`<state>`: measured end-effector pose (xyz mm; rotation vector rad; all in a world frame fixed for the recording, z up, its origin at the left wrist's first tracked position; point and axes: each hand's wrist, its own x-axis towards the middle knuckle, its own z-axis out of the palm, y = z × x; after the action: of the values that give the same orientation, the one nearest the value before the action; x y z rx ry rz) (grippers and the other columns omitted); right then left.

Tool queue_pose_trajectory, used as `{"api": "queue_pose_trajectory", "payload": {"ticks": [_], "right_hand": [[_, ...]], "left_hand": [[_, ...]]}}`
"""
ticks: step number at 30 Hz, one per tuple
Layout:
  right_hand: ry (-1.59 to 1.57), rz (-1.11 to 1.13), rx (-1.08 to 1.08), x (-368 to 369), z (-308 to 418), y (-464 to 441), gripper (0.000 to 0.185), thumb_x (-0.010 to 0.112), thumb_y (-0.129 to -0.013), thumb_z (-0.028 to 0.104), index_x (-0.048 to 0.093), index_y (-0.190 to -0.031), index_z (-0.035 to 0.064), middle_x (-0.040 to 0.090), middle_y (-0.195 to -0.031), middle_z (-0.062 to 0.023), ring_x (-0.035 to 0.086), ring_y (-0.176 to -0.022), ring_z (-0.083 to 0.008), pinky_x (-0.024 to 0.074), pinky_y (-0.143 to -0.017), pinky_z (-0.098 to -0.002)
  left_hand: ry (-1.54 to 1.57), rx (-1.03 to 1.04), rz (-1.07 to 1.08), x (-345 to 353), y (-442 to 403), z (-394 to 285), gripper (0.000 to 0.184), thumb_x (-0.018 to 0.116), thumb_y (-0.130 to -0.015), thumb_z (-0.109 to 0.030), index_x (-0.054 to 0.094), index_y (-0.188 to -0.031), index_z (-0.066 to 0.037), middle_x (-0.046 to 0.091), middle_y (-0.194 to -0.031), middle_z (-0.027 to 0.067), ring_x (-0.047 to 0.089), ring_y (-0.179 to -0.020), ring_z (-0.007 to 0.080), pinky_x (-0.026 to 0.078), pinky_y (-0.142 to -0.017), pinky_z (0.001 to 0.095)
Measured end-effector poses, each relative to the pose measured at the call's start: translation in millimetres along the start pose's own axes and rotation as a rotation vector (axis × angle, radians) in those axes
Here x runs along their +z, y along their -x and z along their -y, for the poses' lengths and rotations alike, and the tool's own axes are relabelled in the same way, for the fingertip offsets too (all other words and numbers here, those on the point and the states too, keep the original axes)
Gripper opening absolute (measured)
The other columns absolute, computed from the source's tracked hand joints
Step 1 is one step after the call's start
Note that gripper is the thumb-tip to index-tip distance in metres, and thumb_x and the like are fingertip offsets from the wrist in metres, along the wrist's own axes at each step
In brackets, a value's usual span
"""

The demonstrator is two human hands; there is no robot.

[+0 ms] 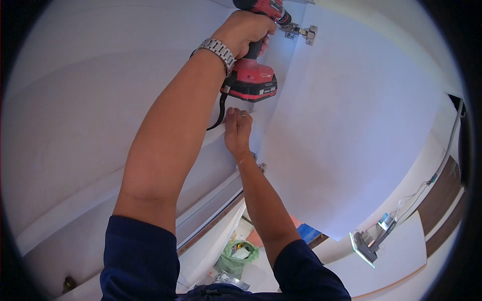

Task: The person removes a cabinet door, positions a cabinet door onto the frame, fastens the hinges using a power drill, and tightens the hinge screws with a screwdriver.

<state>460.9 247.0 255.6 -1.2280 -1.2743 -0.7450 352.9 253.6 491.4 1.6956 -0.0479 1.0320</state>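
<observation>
Wrapped around the handle of a red and black cordless drill (253, 75) is my left hand (248, 31), with a metal watch on its wrist. The drill's front end points at a metal hinge (291, 31) joining the white cabinet side to a large white door (346, 120). Lower down, my right hand (238, 128), wearing a ring, has its fingers curled closed beside the white shelf edge (213, 135). What it holds, if anything, is hidden. A black strap hangs from the drill's base.
Another hinge (262, 167) shows lower on the door. Below are a green bag (236, 263) with things inside, a blue item (309, 233), and a white panel (391, 266). A lamp-like device (371, 243) with a cable stands at the lower right.
</observation>
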Motion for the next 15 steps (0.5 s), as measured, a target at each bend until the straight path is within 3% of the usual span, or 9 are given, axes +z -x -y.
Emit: {"api": "queue_pose_trajectory", "payload": {"ticks": [15], "right_hand": [[-0.001, 0.014, -0.025, -0.1, -4.7, -1.5, 0.042, 0.040, -0.101, 0.023, 0.058, -0.069, 0.0049, 0.057, -0.067, -0.0114, 0.050, -0.070, -0.0332, 0.0354, -0.077, -0.0429]], "left_hand": [[0.063, -0.012, 0.008, -2.9, -0.4, 7.0, 0.013, 0.066, -0.081, -0.007, 0.061, -0.086, 0.004, 0.059, -0.068, 0.0113, 0.057, -0.055, 0.0200, 0.051, -0.050, 0.0354]]}}
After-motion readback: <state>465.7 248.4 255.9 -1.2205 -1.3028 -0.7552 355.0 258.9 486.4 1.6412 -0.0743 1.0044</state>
